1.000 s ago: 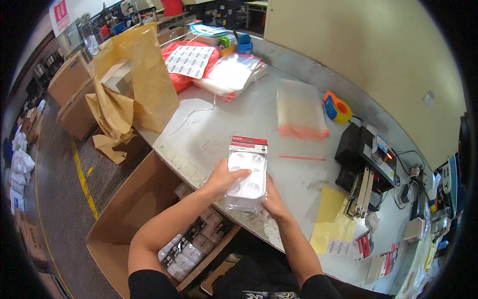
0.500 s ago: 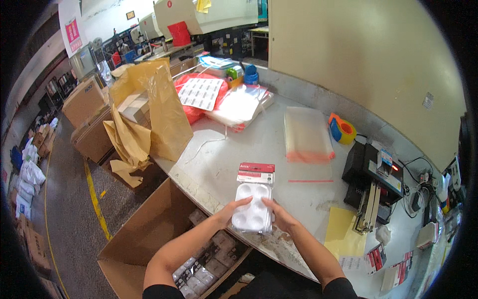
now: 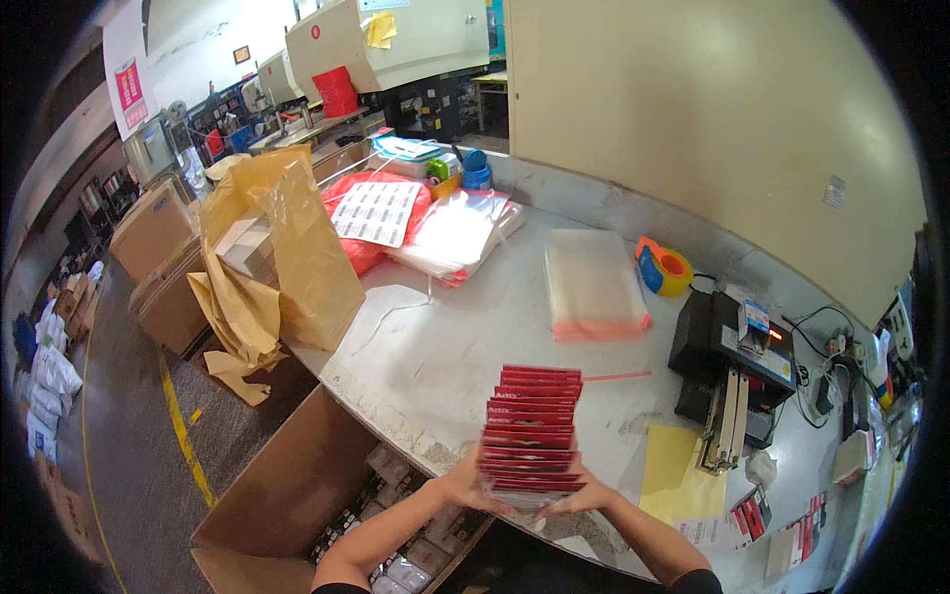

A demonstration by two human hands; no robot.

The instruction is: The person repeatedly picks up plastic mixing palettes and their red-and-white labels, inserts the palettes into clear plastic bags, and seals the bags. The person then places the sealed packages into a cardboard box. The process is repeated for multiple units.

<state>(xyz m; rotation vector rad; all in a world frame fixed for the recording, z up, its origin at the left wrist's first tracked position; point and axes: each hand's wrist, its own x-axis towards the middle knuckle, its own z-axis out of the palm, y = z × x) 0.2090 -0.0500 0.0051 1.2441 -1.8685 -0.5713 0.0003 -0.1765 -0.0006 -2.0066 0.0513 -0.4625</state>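
Note:
Between my two hands I hold a stack of packaged palettes [image 3: 531, 428], seen now from the edges of their red header cards. My left hand [image 3: 465, 483] is closed on the stack's left side. My right hand [image 3: 584, 491] grips the right side, low down. The stack is over the near edge of the grey table [image 3: 445, 337]. Clear plastic wrapping shows at its lower end; the white trays are mostly hidden behind the cards and hands. Below and left of my left arm stands an open cardboard box [image 3: 282, 480] with several wrapped packs [image 3: 404, 572] inside.
Clear bags with a red edge [image 3: 596, 282] lie on the table beside a tape dispenser [image 3: 665, 267]. A black sealing machine [image 3: 732, 342] with cables stands at the right. Yellow sheet [image 3: 678, 470] and red cards [image 3: 752, 515] lie nearer. A brown paper-lined box [image 3: 317, 262] stands left.
The palettes have tipped in my hands: a white tray face showed before, now a row of red card edges shows. My hands have moved down to the stack's lower sides. The view has shifted slightly.

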